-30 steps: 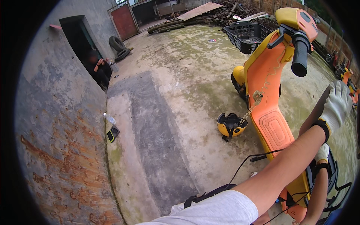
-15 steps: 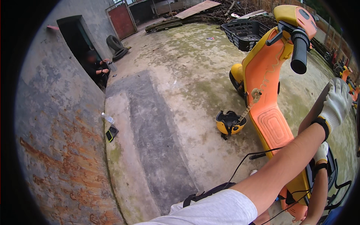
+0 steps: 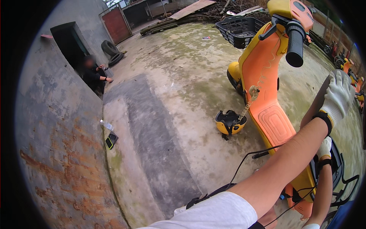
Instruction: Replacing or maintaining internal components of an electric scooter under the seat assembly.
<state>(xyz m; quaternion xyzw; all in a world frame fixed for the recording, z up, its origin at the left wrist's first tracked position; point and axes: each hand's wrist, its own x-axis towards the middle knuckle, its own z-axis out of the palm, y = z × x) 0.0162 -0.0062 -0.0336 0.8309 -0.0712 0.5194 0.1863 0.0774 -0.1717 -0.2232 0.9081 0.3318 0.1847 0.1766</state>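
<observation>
An orange and yellow electric scooter (image 3: 261, 76) stands on my right, its black handlebar grip (image 3: 294, 45) nearest the top. My left hand (image 3: 339, 93), in a white knit glove with a black wristband, is laid over the edge of the tipped-up dark seat (image 3: 315, 100), fingers bent over it. Lower down, my right hand (image 3: 324, 148), also gloved, reaches to the scooter body beneath the seat; its fingers are hidden behind my left forearm. Thin black cables (image 3: 244, 164) run across by my forearm. A yellow helmet (image 3: 230, 123) hangs or rests by the footboard on a coiled cord (image 3: 263, 78).
At the left, a person (image 3: 93, 74) crouches in a doorway of the concrete wall (image 3: 49, 114). A plastic bottle (image 3: 106, 124) and a black-and-green device (image 3: 111, 140) lie along the wall. Tyres (image 3: 111, 51), logs (image 3: 160, 26) and a black basket (image 3: 238, 32) are farther off.
The whole view has shifted, so the scooter sits slightly farther left and higher. Both my hands keep their places on it. The crouching person's lower hand has moved a little.
</observation>
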